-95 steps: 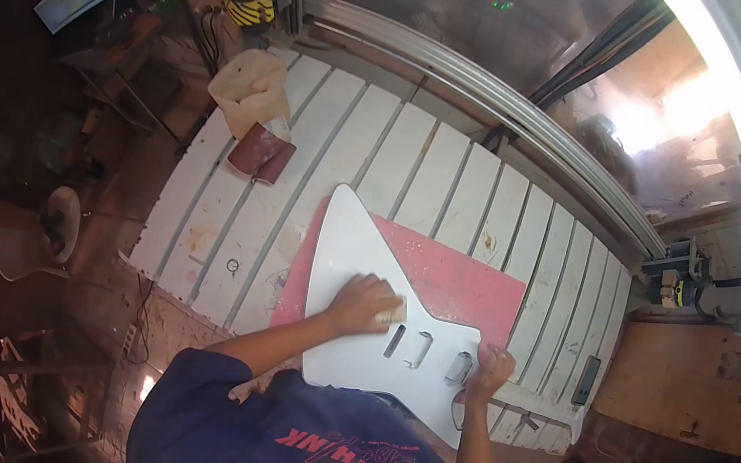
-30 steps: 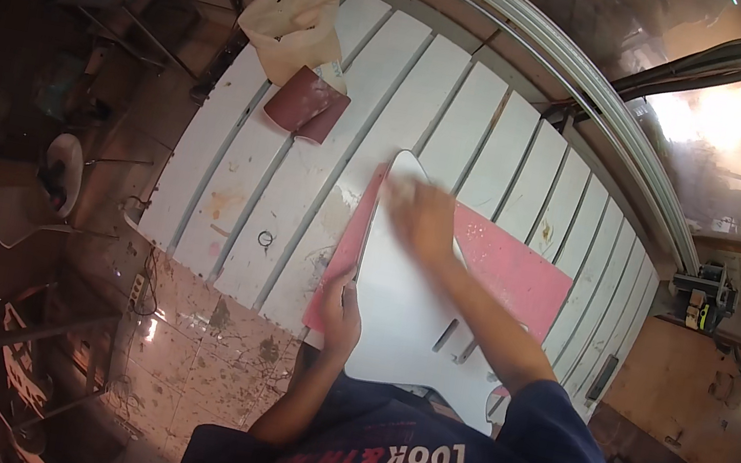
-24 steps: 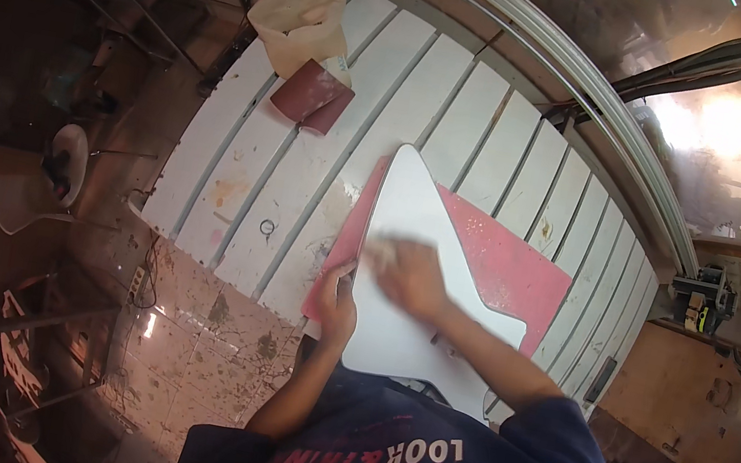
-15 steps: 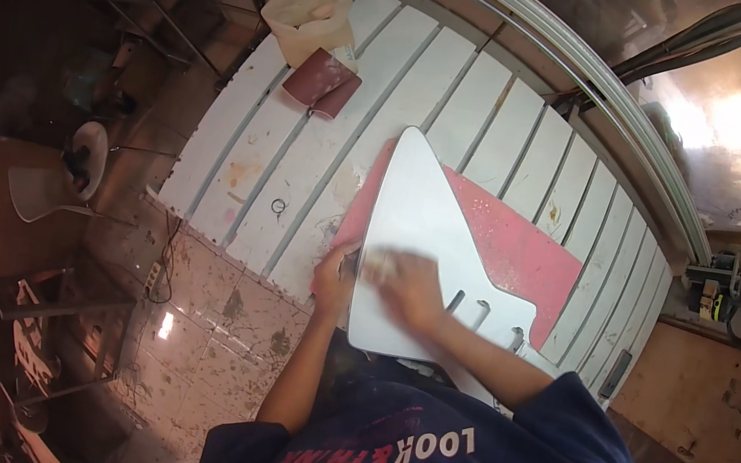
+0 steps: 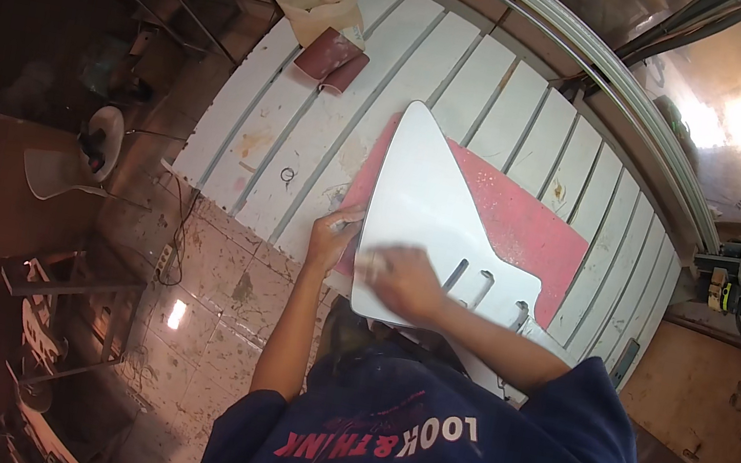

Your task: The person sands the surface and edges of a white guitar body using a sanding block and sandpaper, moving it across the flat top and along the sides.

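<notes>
A white, angular guitar body with several slots and cavities cut through its face lies on a pink-red sheet. My left hand is at the body's left edge, its fingers bent against the rim and partly hidden. My right hand presses on the white face near its lower left edge. Its fingers are curled over a small pale piece, too blurred to name. The near end of the body reaches my dark blue shirt.
Under the sheet is a white slatted table. Rolled red-brown sandpaper and an open beige bag sit at its far left. A metal rail runs along the far side. A white chair stands left.
The view has shifted, so the table and guitar body appear higher. My right hand has moved nearer the body's close edge. My left hand has slid slightly farther along the left rim.
</notes>
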### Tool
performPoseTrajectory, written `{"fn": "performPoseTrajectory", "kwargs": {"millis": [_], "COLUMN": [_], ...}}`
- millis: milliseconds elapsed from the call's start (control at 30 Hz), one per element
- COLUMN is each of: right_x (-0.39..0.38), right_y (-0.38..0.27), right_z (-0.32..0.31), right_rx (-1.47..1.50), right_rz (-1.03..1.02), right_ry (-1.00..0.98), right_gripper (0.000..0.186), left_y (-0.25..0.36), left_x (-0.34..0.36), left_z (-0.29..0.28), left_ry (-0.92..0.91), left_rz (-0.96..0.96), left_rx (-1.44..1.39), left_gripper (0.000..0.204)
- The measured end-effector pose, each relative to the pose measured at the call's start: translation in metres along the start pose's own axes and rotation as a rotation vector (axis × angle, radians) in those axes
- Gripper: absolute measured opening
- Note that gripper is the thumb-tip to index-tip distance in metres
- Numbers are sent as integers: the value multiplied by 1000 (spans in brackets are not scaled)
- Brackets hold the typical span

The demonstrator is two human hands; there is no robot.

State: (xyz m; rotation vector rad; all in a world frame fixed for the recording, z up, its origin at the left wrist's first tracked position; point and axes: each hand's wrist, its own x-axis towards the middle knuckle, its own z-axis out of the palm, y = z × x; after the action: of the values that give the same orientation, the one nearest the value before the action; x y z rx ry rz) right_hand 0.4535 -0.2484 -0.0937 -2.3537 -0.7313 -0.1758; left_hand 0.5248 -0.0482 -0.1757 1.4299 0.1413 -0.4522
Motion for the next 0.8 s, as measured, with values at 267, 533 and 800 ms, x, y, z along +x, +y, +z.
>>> {"fn": "performPoseTrajectory", "kwargs": {"millis": [267, 533, 800], "right_x": [20, 58, -17], "right_y": [29, 102, -11], "right_z": [23, -35, 6], "right_rx": [-175, -309, 23], "right_rz": [241, 290, 327], "right_ry": [-2, 229, -35], "right_gripper": [29, 39, 25], "left_y": [-9, 0, -3], "left_x": [1, 1, -1], "left_z": [-4, 11, -3], "left_ry": [-36, -57, -24], "left_rz": [25, 97, 69], "left_rx": [17, 21, 20], "left_gripper": [31, 31, 32]}}
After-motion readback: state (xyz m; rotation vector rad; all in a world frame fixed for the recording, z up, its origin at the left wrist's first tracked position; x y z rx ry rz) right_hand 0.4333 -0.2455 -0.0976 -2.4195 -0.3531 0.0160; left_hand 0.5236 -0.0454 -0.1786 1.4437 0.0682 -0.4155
